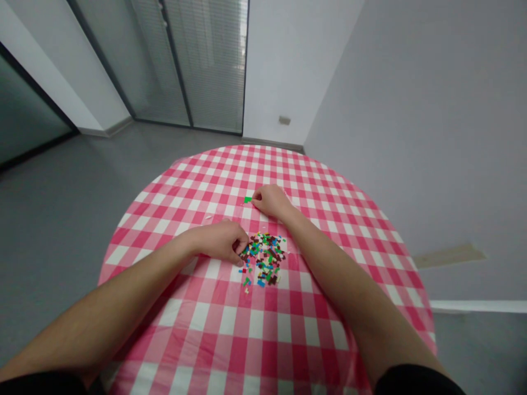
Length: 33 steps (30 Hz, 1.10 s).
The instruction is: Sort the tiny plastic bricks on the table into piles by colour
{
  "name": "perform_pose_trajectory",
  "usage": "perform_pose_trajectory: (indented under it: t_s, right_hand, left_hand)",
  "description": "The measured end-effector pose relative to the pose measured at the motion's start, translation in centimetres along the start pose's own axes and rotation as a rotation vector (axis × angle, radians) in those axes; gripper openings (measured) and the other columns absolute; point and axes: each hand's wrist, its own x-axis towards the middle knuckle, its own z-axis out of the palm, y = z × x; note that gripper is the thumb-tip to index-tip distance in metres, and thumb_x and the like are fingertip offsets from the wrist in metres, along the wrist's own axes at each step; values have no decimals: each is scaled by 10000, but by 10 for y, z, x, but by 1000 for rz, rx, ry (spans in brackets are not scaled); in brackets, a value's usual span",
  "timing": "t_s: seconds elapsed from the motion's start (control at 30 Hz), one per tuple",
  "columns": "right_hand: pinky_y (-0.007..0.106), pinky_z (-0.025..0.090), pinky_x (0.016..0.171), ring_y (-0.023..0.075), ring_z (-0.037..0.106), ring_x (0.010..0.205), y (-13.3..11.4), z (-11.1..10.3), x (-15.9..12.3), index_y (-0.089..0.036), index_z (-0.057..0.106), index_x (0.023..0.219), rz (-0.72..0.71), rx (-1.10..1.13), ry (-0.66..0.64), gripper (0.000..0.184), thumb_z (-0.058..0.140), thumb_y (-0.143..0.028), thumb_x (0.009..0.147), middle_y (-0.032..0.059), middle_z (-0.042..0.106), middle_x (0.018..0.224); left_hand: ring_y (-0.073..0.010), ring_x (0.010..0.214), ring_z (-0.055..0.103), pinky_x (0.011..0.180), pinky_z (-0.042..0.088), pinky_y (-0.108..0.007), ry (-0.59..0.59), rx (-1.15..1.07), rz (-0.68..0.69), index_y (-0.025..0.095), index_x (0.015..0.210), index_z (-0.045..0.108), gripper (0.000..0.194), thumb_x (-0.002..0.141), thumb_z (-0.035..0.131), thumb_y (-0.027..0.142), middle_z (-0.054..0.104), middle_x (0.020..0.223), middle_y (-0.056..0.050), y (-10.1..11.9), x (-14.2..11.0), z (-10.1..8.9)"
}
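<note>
A loose pile of tiny toy building bricks [269,255] in green, brown, blue, yellow, red and white lies near the middle of the table. At its left edge is my left hand [220,240], its fingers curled and thumb and forefinger tips down among the bricks; what they hold, if anything, is too small to make out. Beyond the pile, my right hand [272,201] pinches the right end of a flat green brick plate [247,199] on the cloth. Its fingertips hide that end of the plate.
A red-and-white checked cloth [230,351] covers the round table. A small whitish piece [208,217] lies left of the green plate. Past the far edge stand a glass partition [206,66] and a wall with a socket [284,120]. Another wall [432,137] rises on the right.
</note>
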Motion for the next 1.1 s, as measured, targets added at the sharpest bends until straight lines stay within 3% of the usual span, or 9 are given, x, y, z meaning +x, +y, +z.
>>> perform_pose_trajectory:
  t_s: [0.43, 0.6, 0.87, 1.1]
  right_hand:
    - [311, 427, 705, 200, 656, 800, -4, -5, -5, -165, 784, 884, 9, -22, -26, 191, 615, -244, 927, 115, 778, 931]
    - [287, 431, 718, 176, 663, 794, -4, -19, -23, -165, 784, 930, -48, 40, -65, 195, 604, -240, 935, 94, 781, 936]
    - [260, 431, 684, 149, 663, 735, 9, -58, -78, -179, 800, 887, -185, 157, -376, 153, 655, -148, 847, 49, 787, 874]
    - [246, 390, 615, 126, 621, 655, 0, -62, -101, -191, 792, 837, -233, 167, -611, 158, 665, -111, 786, 15, 756, 771]
  left_hand:
    - [-115, 589, 490, 634, 323, -262, 3, -46, 16, 177, 594, 557, 249, 736, 749, 246, 540, 582, 52, -1, -1, 0]
    - [-115, 594, 479, 600, 324, -255, -45, -122, 33, 178, 625, 551, 239, 747, 726, 286, 538, 609, 46, -6, -3, -3]
    - [-121, 623, 494, 574, 350, -232, 32, -253, -90, 172, 849, 640, 137, 818, 613, 303, 580, 706, 23, -9, -1, -4]
    - [-111, 607, 474, 563, 337, -229, 47, -229, -103, 168, 836, 634, 157, 811, 629, 323, 560, 686, 26, -7, 2, -1]
